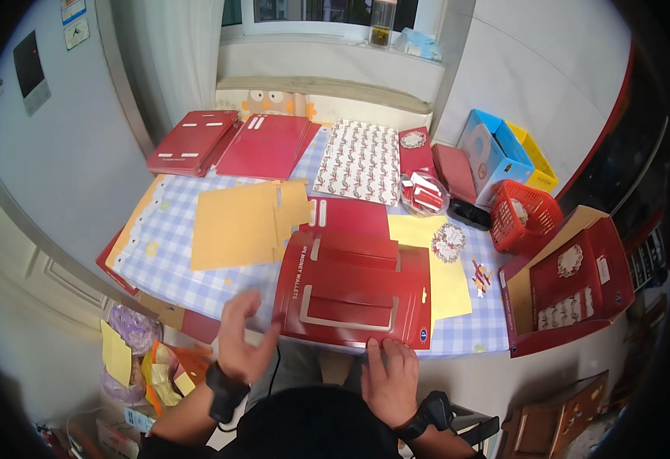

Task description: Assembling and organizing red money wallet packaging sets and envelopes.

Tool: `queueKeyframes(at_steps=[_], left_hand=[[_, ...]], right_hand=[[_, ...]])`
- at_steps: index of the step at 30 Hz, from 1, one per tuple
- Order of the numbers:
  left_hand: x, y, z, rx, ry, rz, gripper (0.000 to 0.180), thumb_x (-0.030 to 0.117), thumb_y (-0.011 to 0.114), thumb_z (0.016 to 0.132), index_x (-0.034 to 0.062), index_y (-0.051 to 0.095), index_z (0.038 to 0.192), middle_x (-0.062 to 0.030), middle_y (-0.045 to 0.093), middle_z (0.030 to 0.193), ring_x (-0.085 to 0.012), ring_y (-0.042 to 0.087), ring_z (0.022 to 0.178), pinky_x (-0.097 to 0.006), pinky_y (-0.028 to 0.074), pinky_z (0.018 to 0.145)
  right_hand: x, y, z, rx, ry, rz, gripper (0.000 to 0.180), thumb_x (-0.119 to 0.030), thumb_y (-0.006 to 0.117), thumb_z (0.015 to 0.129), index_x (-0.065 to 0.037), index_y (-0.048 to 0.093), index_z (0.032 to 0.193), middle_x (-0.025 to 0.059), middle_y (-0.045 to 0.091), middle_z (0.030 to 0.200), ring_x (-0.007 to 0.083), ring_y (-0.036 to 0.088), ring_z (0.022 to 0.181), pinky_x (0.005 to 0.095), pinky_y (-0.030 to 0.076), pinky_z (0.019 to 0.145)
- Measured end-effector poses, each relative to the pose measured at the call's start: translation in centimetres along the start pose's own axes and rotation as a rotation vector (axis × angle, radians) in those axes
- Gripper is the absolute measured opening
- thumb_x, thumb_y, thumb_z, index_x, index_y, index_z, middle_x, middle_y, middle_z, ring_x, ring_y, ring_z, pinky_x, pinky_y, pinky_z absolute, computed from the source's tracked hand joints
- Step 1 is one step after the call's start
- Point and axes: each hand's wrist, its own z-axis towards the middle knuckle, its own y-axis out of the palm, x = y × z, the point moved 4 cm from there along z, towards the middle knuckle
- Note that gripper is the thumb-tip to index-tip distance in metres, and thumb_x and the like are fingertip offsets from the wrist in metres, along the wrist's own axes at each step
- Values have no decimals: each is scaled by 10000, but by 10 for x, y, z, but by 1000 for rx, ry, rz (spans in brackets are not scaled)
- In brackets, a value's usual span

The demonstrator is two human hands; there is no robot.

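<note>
A glossy red cardboard packaging sheet (350, 289) with cut-out windows lies at the table's front edge, directly before me. My left hand (247, 336) is at its lower left corner, fingers apart and slightly blurred, the thumb by the edge; whether it touches is unclear. Along the near edge, my right hand (391, 380) rests its outstretched fingertips on the card. Neither hand grips anything. Another red sheet (350, 217) shows partly from beneath the packaging. Left of it lies a tan cardboard piece (235, 224), plain side up.
At the back stand stacks of red cardboard (193, 143) and a patterned sheet (358, 162). Right are a clear bowl (424, 195), red basket (526, 218), blue box (495, 149) and open red box (568, 283). Yellow paper (452, 294) lies beside the packaging. Bags (132, 344) sit below left.
</note>
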Motion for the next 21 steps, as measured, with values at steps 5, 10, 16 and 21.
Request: queueKeyframes(at_steps=[5, 10, 16, 21], left_hand=[[-23, 21, 45, -176, -519, -669, 494, -13, 643, 818, -6, 451, 1273, -111, 588, 1086, -157, 613, 916, -236, 507, 748], [-8, 35, 43, -440, -674, -1066, 291, 16, 597, 852, 0, 559, 1140, -81, 641, 1002, -131, 618, 925, -240, 501, 748], [41, 13, 27, 122, -307, -1211, 285, 46, 539, 889, -41, 499, 1158, -136, 611, 1108, -214, 603, 1012, -355, 481, 893], [57, 39, -4, 251, -470, -1374, 354, -68, 512, 865, 4, 477, 1209, -141, 589, 1129, -199, 606, 982, -303, 505, 846]], right_hand=[[8, 0, -6, 93, 40, 154, 477, -107, 670, 712, -23, 564, 1169, 199, 480, 1169, 376, 455, 1060, 475, 368, 930], [14, -21, -10, 242, 95, 266, 492, -96, 677, 706, -15, 544, 1173, 206, 465, 1185, 378, 450, 1076, 460, 367, 926], [9, -55, -7, 487, 142, 541, 355, -53, 640, 733, 10, 552, 1072, 164, 535, 1043, 261, 529, 929, 338, 418, 843], [-12, -33, 16, 162, 399, 1293, 247, -111, 617, 854, 21, 573, 1057, 71, 599, 953, 137, 571, 841, 271, 444, 793]])
